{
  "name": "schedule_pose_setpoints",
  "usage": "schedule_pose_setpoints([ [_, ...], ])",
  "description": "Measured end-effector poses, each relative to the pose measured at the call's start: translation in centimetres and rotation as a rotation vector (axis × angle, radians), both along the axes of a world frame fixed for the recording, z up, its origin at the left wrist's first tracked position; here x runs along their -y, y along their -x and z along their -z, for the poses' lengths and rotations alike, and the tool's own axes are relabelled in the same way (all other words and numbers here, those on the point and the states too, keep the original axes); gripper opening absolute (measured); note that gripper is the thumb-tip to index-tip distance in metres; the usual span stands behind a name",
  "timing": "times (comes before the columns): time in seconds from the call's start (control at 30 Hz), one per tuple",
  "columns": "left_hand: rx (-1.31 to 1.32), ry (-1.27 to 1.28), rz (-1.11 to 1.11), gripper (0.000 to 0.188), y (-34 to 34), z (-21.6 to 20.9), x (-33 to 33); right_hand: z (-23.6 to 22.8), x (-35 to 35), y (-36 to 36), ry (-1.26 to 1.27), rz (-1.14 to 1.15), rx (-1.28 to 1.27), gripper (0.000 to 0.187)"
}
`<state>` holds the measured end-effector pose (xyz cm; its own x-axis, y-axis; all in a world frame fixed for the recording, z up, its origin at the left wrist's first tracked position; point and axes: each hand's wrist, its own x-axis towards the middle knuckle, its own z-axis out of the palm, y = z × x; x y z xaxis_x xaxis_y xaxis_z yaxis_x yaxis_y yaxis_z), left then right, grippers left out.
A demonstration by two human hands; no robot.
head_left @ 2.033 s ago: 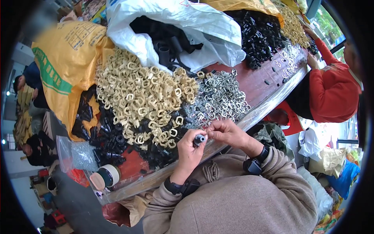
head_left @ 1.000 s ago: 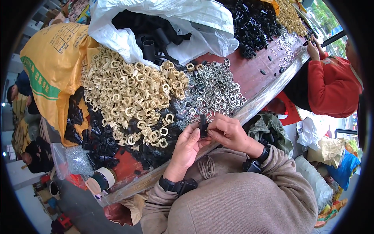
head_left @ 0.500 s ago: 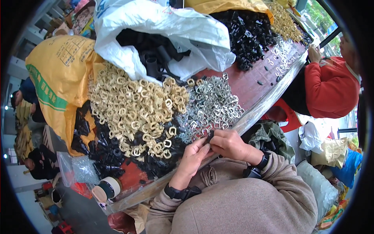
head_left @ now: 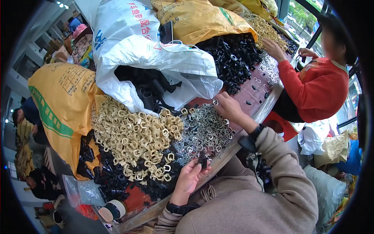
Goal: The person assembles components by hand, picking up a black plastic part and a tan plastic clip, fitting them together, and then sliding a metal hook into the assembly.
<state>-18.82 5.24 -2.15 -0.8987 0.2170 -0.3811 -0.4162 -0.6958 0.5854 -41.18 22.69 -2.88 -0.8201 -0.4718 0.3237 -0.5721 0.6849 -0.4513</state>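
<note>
Near the table's edge my left hand is closed around a small black plastic part, which stands up between thumb and fingers. My right hand reaches over the far side of a pile of silver metal clips. Its thumb and fingertips pinch a single silver metal clip. To the left of the metal pile, and touching it, lies a big heap of cream plastic rings. Loose black plastic parts spread along the near left of that heap.
An open white sack of black tubes stands behind the piles. A yellow sack leans at left. A lidded jar sits at the near corner beside a clear bag. At right a co-worker in red reaches over the table.
My right hand has left my left hand and moved up and away to the metal clips, where it pinches one. The left hand keeps the black part. The co-worker's arm now reaches forward.
</note>
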Motion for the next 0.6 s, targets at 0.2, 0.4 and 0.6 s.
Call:
schedule_pose_setpoints([
  [0.2,0.013,0.016,-0.051,0.028,-0.6,0.1,0.2,3.3,-0.5,2.0,-0.038,-0.118,-0.019,0.02],
  [0.4,0.034,0.006,-0.069,0.027,-1.4,0.6,0.5,-0.1,-1.2,-2.1,0.142,-0.183,0.199,0.012],
  [0.6,-0.001,0.024,-0.107,0.026,-0.8,-0.1,0.6,-3.4,-0.9,-5.2,0.351,0.064,0.606,0.017],
])
